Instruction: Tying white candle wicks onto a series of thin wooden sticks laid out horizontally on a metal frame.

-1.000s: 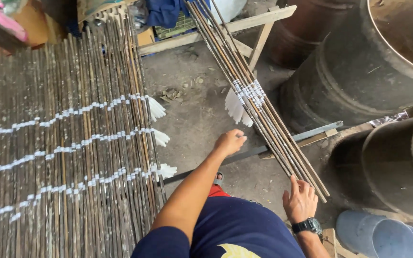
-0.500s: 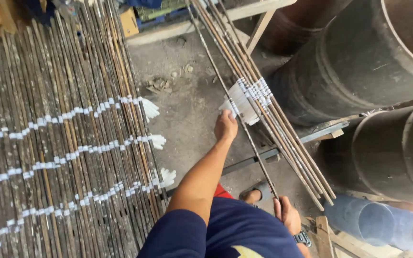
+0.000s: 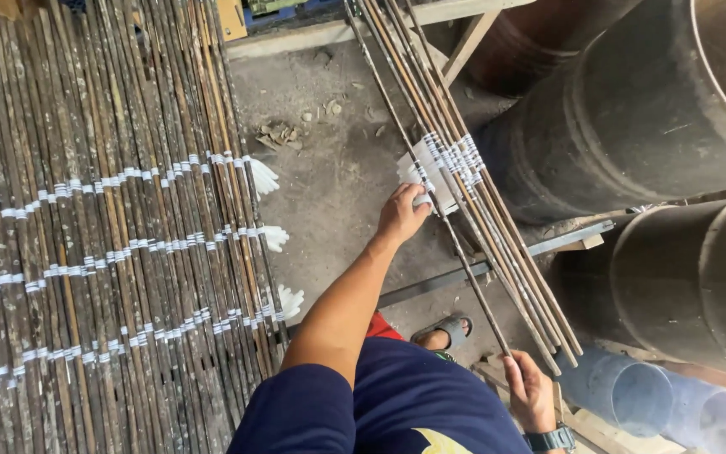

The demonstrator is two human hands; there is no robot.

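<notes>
A mat (image 3: 102, 227) of tied sticks lies on the left side of the floor (image 3: 329, 185), and its tassels (image 3: 264, 176) stick out along its right edge. To the right, past a strip of floor, a bundle (image 3: 455, 185) of sticks runs from the far middle to the near right, resting on a bar (image 3: 481, 267) that crosses under it. One stick (image 3: 455, 244) lies just left of the bundle. The left hand (image 3: 403, 214) touches this stick beside the bundle's ties; the right hand (image 3: 531, 391) holds its near end. Drums (image 3: 632, 134) lie right of the bundle, and pipes (image 3: 665, 403) lie in the near right corner.
</notes>
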